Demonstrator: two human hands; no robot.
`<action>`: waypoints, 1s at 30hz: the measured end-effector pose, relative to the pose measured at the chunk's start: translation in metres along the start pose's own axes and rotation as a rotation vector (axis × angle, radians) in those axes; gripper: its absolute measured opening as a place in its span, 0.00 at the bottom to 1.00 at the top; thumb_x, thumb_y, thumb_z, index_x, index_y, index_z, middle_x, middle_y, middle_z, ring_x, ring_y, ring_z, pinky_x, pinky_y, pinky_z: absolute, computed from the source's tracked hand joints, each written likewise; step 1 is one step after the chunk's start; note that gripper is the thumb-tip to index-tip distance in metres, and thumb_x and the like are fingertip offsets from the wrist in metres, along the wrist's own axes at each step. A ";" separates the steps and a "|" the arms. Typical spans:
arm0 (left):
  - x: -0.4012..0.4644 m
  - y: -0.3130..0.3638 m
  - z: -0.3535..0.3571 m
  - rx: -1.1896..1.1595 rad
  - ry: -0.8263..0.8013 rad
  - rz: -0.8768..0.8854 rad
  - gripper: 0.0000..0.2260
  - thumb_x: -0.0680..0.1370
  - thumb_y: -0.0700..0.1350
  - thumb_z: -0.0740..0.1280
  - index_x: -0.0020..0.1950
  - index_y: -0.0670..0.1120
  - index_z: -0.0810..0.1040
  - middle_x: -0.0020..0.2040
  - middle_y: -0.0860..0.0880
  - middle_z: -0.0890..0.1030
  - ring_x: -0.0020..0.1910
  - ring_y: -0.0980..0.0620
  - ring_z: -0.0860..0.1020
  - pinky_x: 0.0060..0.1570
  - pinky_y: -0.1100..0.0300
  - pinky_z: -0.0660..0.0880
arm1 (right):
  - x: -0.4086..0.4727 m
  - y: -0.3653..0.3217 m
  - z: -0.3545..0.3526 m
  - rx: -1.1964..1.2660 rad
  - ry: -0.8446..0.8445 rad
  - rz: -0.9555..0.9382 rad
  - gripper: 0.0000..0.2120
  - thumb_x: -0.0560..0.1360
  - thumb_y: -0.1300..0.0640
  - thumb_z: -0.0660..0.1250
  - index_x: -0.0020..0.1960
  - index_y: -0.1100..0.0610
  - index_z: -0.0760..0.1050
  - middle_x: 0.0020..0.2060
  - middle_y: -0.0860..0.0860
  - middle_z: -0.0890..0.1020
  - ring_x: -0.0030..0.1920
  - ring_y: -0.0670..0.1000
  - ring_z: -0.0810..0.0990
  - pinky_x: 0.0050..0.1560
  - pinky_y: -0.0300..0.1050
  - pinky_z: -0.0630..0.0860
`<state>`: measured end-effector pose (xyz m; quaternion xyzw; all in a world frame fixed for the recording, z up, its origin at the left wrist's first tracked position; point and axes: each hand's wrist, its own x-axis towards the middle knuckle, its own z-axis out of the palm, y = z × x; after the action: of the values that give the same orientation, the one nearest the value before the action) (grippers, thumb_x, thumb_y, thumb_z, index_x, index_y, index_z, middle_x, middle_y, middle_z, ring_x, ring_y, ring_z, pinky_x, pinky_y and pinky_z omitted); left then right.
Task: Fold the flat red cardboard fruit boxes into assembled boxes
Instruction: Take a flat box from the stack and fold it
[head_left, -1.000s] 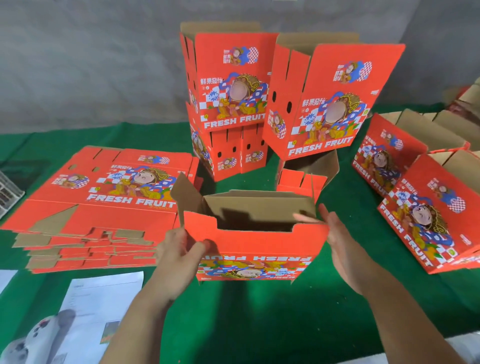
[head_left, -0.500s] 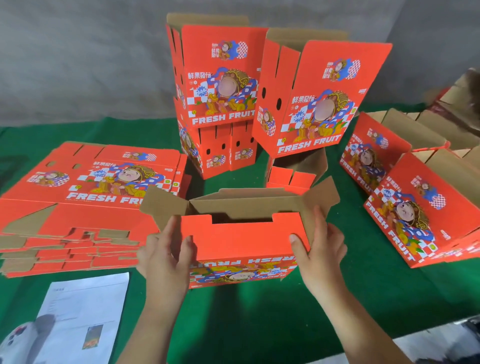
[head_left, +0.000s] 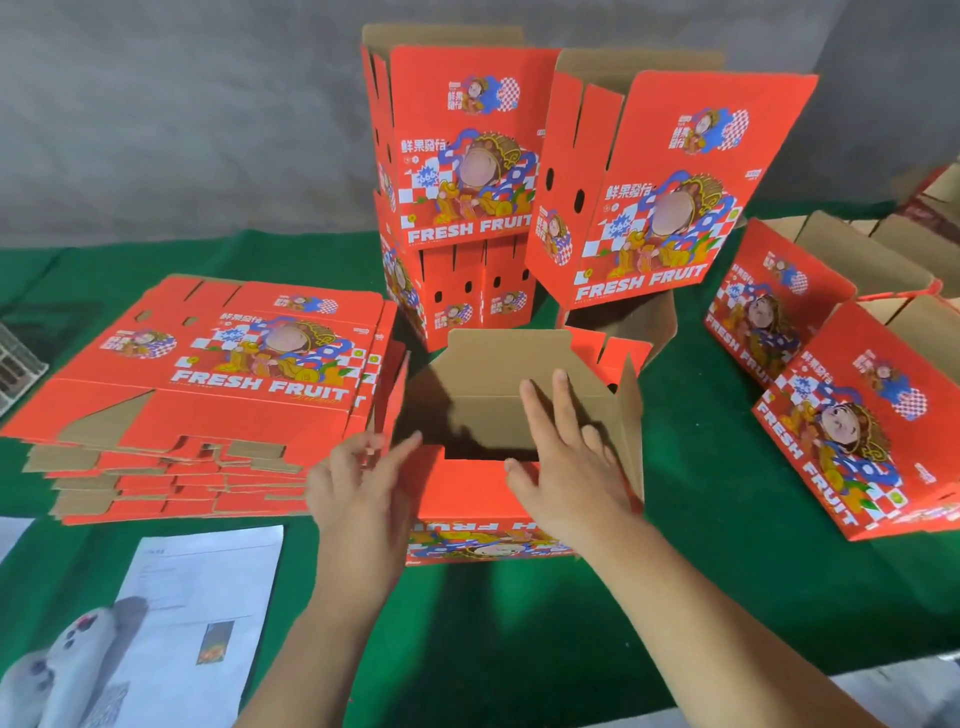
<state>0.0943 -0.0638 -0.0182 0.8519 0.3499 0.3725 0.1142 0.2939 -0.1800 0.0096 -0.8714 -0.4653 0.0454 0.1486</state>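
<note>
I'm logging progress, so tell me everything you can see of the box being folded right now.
The half-folded box stands on the green table, open end up, print upside down toward the camera. Red printed outside, plain brown cardboard inside. Its far flap and right flap stand up; the near red flap is low. The right hand presses flat over the opening; the left hand touches its left corner.

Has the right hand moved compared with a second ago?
Yes. The right hand has moved from beside the box in over its opening, fingers spread on the brown flap.
</note>
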 end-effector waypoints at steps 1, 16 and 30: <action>-0.001 -0.001 0.000 -0.065 -0.017 0.058 0.17 0.77 0.34 0.72 0.60 0.53 0.80 0.65 0.50 0.73 0.61 0.43 0.71 0.58 0.57 0.63 | -0.001 -0.002 0.002 -0.026 -0.020 0.006 0.41 0.80 0.36 0.55 0.79 0.35 0.29 0.77 0.42 0.23 0.70 0.62 0.69 0.71 0.59 0.67; 0.090 0.016 0.025 0.393 -0.463 -0.034 0.33 0.83 0.67 0.48 0.83 0.61 0.37 0.59 0.46 0.82 0.56 0.41 0.81 0.49 0.50 0.73 | -0.031 0.009 0.005 0.173 0.555 0.211 0.43 0.72 0.50 0.72 0.83 0.49 0.57 0.78 0.58 0.63 0.75 0.63 0.64 0.71 0.62 0.60; 0.103 -0.001 0.035 -0.156 -0.199 -0.084 0.31 0.84 0.64 0.45 0.82 0.52 0.64 0.73 0.46 0.75 0.73 0.44 0.70 0.75 0.45 0.61 | 0.016 0.023 -0.025 0.195 0.279 0.191 0.28 0.81 0.33 0.50 0.56 0.54 0.77 0.56 0.52 0.76 0.57 0.63 0.72 0.60 0.59 0.71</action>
<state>0.1674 0.0093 0.0140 0.8578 0.3422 0.3072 0.2298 0.3266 -0.1838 0.0277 -0.8910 -0.3486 -0.0168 0.2902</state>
